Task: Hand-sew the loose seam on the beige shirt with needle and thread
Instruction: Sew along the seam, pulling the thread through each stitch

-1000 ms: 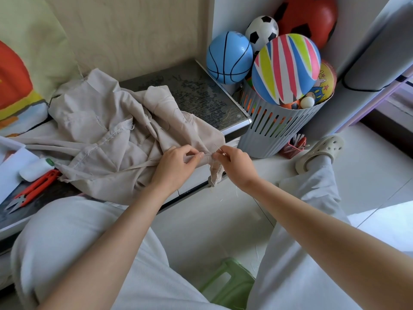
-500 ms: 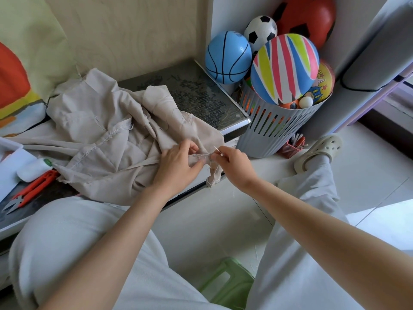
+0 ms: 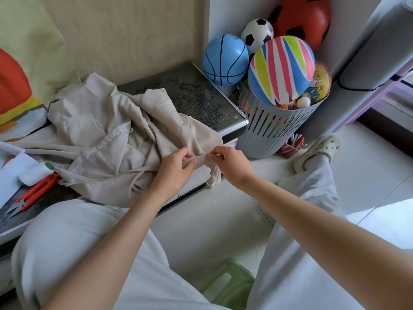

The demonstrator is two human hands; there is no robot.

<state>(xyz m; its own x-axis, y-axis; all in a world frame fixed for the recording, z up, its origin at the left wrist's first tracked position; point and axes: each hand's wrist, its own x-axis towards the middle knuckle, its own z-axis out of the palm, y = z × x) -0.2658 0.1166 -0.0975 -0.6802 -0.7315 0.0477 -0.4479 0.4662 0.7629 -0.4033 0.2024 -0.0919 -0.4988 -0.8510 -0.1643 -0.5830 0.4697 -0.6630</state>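
While the left hand (image 3: 173,168) pinches the seam of the shirt (image 3: 100,139) at frame centre, the right hand (image 3: 230,163) pinches the needle (image 3: 211,149) just beside it, over the table (image 3: 201,97) edge.

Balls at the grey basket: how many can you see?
6: blue basketball leftmost, black-and-white football behind it, red football at the back, striped ball on top, yellow cartoon ball right, small white ball between them. More may be hidden underneath.
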